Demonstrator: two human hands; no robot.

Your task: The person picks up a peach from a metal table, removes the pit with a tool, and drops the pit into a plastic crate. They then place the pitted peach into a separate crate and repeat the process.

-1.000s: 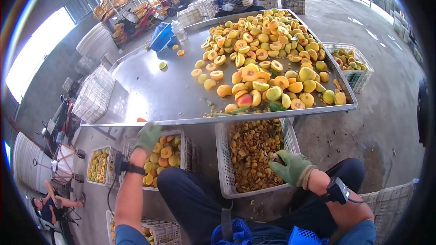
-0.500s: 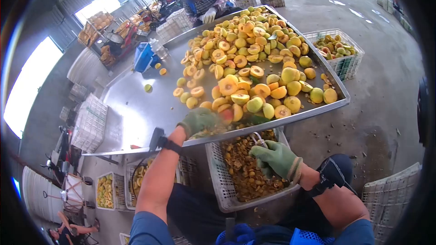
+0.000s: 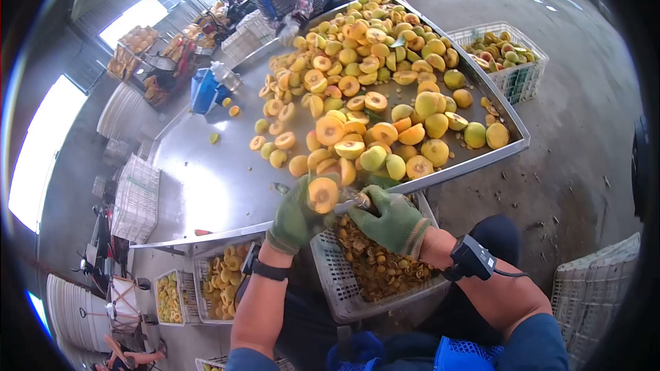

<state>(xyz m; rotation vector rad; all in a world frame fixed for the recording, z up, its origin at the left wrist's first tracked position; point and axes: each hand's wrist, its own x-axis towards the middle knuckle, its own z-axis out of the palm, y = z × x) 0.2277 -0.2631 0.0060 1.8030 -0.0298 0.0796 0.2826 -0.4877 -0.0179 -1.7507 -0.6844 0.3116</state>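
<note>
Near left tabletop (image 3: 227, 196) free; fruit (image 3: 375, 101) blocks right

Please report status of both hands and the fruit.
Left hand holding fruit half, cut face toward camera. Right hand alongside, gripping small tool, partly hidden. No obstruction seen.

so the fruit pile (image 3: 371, 75) is mostly on the right side of the table (image 3: 199, 196), bucket (image 3: 204, 93) at its far left edge, person (image 3: 304, 5) behind, fruit crate (image 3: 520, 84) off right, scrap crate (image 3: 328, 269) below the near edge

Yellow-orange fruit half (image 3: 322, 195), cut face toward the camera, beside a partly hidden tool (image 3: 362, 200)
</note>
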